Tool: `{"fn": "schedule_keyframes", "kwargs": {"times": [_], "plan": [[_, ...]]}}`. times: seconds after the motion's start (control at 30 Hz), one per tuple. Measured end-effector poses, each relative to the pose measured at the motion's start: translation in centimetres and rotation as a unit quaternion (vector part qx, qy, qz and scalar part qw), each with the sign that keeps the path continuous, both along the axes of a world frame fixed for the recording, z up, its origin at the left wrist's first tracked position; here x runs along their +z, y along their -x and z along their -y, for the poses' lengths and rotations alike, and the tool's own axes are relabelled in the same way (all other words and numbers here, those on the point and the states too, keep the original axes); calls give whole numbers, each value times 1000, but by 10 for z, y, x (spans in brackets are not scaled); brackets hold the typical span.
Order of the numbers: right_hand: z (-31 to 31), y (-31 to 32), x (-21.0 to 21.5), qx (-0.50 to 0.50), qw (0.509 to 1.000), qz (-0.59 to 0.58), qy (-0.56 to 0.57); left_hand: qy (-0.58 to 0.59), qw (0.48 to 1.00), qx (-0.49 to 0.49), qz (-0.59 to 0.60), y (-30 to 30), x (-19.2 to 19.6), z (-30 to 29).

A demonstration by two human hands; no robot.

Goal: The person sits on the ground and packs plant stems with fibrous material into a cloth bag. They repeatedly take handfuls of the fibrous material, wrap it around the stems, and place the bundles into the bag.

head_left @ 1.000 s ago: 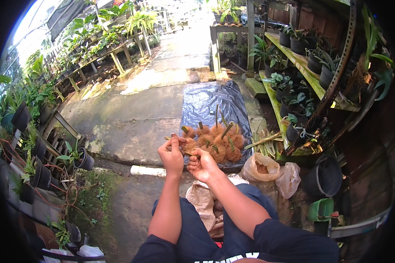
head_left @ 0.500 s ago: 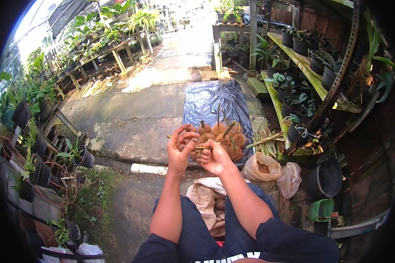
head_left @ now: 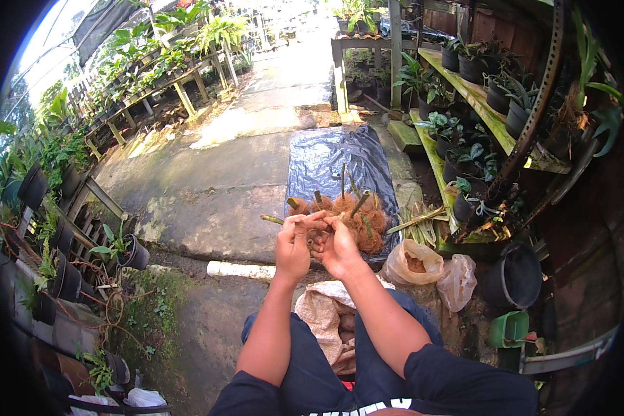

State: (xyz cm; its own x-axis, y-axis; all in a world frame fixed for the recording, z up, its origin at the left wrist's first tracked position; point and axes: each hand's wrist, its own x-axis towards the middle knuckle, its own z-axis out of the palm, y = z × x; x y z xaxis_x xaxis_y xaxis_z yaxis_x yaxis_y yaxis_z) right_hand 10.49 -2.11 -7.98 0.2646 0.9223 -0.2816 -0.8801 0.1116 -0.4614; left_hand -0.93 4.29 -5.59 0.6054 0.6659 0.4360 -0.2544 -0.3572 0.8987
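Observation:
My left hand and my right hand meet above my knees, fingertips close together. Between them shows what looks like the end of a short stem piece, mostly hidden by my curled right fingers. Bent fingers of my left hand press in at the top; what they pinch is too small to make out. Just beyond lies a cluster of brown fibre bundles, with green cut stems sticking out. The bundles rest on a black plastic sheet. Another stem pokes out left of my left hand.
A pale woven sack lies between my legs. To the right are a plastic bag of brown fibre, a clear bag, a black bucket and a green pot. A white pipe lies left; potted-plant shelves stand right.
My left hand has moved right and slightly down, its raised fingers now folded against my right hand. My right hand has turned and loosened from its fist; the stem piece is less visible.

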Motion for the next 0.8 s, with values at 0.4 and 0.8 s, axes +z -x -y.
{"fn": "schedule_keyframes", "kwargs": {"times": [0.4,0.8], "plan": [[4,15,4,-4,992,124,4,-235,950,100,-178,6,25,17],[-5,13,-19,44,979,150,-128,-285,941,92,-156,-2,17,27]]}}
